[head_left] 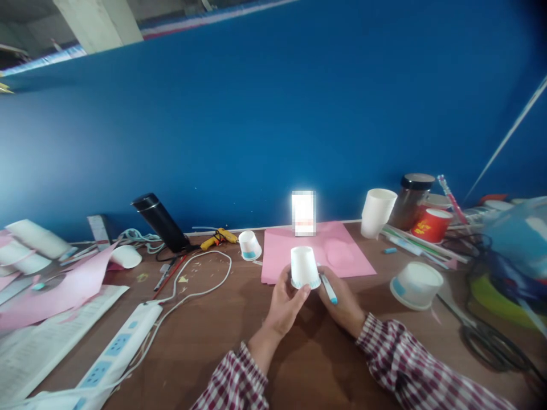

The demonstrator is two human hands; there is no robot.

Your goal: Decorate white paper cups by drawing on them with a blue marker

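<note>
Upside down in front of me is a white paper cup (304, 265) with blue marks along its rim. My left hand (285, 304) is closed on the cup's lower left side, thumb at the rim. A white marker with a light-blue end (328, 289) lies in the grip of my right hand (344, 302), whose fingers reach behind the cup and are partly hidden. Beyond the hands lie pink paper sheets (277, 259). A small blue cap (390, 250) rests on the table to the right.
Left are a power strip (115, 347), a black bottle (160, 223), a yellow glue gun (219, 238) and a paper cup (249, 246). Right are stacked cups (378, 212), an upturned cup (416, 285), scissors (491, 341) and a red cup (432, 225). A blue partition (256, 125) stands behind.
</note>
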